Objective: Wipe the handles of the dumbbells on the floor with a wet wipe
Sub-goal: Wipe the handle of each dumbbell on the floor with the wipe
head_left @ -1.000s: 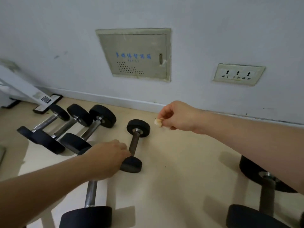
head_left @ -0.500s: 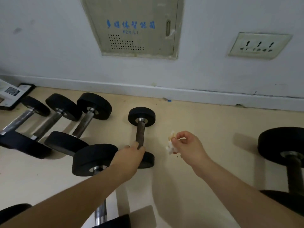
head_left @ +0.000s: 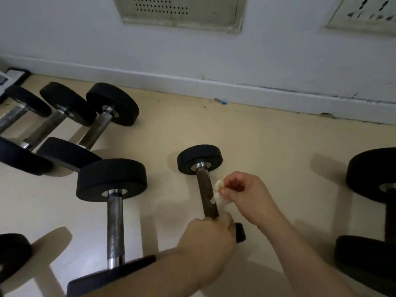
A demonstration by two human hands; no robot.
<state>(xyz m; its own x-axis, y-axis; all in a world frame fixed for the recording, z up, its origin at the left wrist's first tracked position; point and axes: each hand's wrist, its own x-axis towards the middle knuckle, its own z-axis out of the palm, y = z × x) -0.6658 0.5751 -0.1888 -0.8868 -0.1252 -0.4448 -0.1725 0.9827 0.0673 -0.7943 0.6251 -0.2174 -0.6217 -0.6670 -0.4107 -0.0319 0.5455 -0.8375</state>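
Dumbbell work is centring on the small dumbbell (head_left: 199, 159), which is lying on the floor (head_left: 267, 146) with its dark handle (head_left: 205, 196) running toward the wall (head_left: 64, 28). The left hand (head_left: 206, 240) is gripping the near end, fingers curled round it, steadying it. The right hand (head_left: 246, 195) is pinching a crumpled wet wipe (head_left: 219, 195) against the handle's side. The dumbbell is looking rigid, fairly light and liable to roll. The wipe is looking soft and limp, so wrapping it round the bar is probably suiting it better than dabbing.
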